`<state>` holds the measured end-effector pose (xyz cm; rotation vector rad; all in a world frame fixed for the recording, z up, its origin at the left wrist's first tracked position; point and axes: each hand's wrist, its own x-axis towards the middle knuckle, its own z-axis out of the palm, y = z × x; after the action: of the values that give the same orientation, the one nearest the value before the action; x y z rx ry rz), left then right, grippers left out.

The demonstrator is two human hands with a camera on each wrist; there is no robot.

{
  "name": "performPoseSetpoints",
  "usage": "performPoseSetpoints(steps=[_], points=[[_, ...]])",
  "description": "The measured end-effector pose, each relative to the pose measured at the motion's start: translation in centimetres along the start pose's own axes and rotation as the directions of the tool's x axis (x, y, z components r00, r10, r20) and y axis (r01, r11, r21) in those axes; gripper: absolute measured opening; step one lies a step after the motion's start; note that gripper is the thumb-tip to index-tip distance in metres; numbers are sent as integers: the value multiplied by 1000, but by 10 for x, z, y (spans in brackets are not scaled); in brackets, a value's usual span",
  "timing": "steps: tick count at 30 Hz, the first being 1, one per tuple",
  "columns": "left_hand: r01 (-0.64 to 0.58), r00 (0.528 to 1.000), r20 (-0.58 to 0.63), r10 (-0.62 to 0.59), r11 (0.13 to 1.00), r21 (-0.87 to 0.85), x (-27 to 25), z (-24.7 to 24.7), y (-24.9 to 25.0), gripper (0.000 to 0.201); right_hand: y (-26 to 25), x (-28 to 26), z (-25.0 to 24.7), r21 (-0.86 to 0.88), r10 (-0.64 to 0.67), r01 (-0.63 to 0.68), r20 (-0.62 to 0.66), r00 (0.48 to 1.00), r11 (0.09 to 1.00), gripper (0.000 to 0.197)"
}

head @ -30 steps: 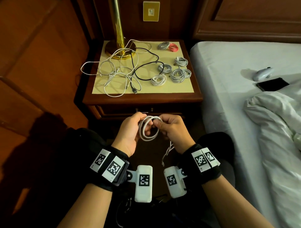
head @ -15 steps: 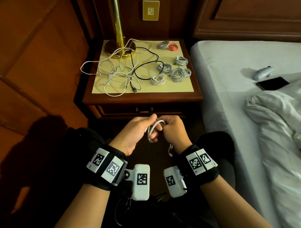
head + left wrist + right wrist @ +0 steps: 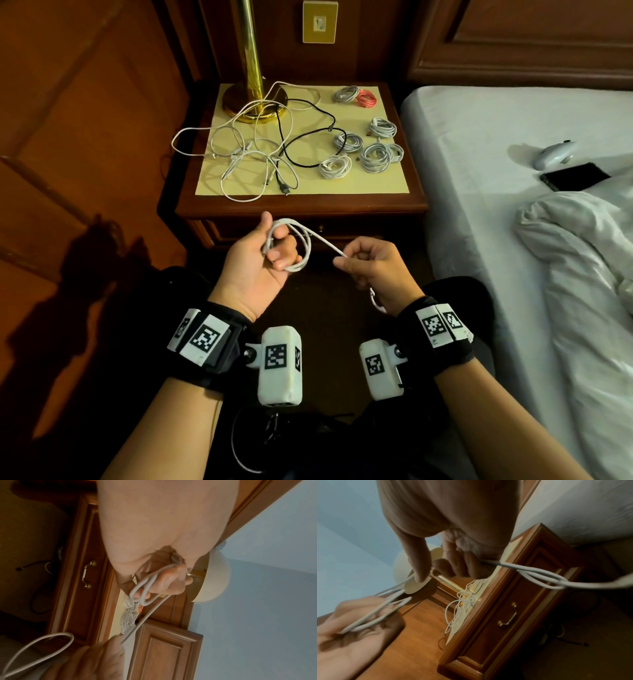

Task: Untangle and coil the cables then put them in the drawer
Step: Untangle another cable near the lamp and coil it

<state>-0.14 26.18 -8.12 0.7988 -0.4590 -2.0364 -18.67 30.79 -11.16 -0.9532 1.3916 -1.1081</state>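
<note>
White cable (image 3: 301, 246) is looped a few turns around the fingers of my left hand (image 3: 255, 263), just in front of the nightstand (image 3: 308, 205) and its shut drawer (image 3: 513, 609), while my right hand (image 3: 373, 267), held apart from the left, pinches the running strand with the slack tail hanging below it. If I pull that strand too taut, I think the loops could slide off my fingertips and spring open. The tail might also snag and knot.
</note>
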Motion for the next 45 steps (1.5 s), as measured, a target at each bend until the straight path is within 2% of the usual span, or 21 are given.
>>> performPoseSetpoints(steps=[2, 5, 7, 8, 11, 13, 15, 16, 17, 19, 22, 26, 28, 31, 34, 38, 41, 45], points=[[-30, 999, -14, 30, 998, -46, 0, -3, 6, 47, 8, 2, -6, 36, 17, -15, -47, 999, 999, 19], [-107, 994, -34, 107, 994, 7, 1, -5, 10, 42, 15, -3, -7, 27, -15, 20, -173, 985, 999, 19], [-163, 985, -55, 166, 985, 62, 2, -4, 8, 37, 15, -8, -2, -108, -79, 52, -263, 962, 993, 22], [-197, 978, -58, 202, 977, 87, 1, -3, 7, 36, 13, -11, 1, -214, -114, 56, -267, 957, 975, 23], [-269, 958, -29, 285, 929, 256, 1, 4, 3, 40, 0, -18, 16, -509, -130, 58, -108, 986, 859, 24], [-278, 950, 1, 313, 842, 462, 1, 8, -2, 36, -9, -21, 25, -602, -117, 122, 47, 992, 789, 20], [-252, 947, 3, 320, 739, 625, 2, 9, -6, 32, -18, -23, 30, -597, -143, 207, 152, 978, 775, 18], [-226, 949, -5, 314, 691, 687, 2, 9, -8, 31, -21, -24, 31, -554, -177, 244, 172, 969, 796, 17], [-194, 953, -15, 302, 650, 735, 2, 8, -11, 31, -25, -25, 32, -487, -218, 276, 173, 960, 829, 14], [-131, 967, -39, 251, 625, 769, 1, 8, -13, 31, -31, -24, 30, -339, -281, 317, 151, 948, 886, 10], [-84, 992, -5, 127, 685, 723, -4, 10, -12, 31, -31, -20, 27, -195, -336, 342, 65, 940, 919, 8], [-67, 998, 57, 36, 679, 731, -7, 12, -13, 34, -23, -11, 23, -213, -332, 297, -152, 931, 931, 27], [-39, 998, 61, -7, 699, 714, -8, 14, -16, 35, -18, -9, 19, -256, -338, 288, -179, 924, 923, 32], [3, 997, 59, -57, 742, 671, -11, 16, -19, 34, -12, -9, 16, -218, -309, 273, -152, 939, 937, 30], [3, 999, 41, -34, 798, 603, -10, 12, -16, 35, -10, -10, 13, -110, -248, 238, -90, 965, 965, 19], [-35, 999, -1, 39, 908, 418, -7, 5, -2, 35, -6, -15, 2, 27, -155, 157, -64, 986, 987, 10], [-51, 998, -34, 62, 965, 259, -7, 4, 9, 36, -3, -17, -6, 31, -144, 147, -68, 987, 989, 7], [-119, 992, -18, 121, 986, 115, -8, 8, 12, 33, 0, -13, -6, -52, -146, 140, -142, 979, 989, 8]])
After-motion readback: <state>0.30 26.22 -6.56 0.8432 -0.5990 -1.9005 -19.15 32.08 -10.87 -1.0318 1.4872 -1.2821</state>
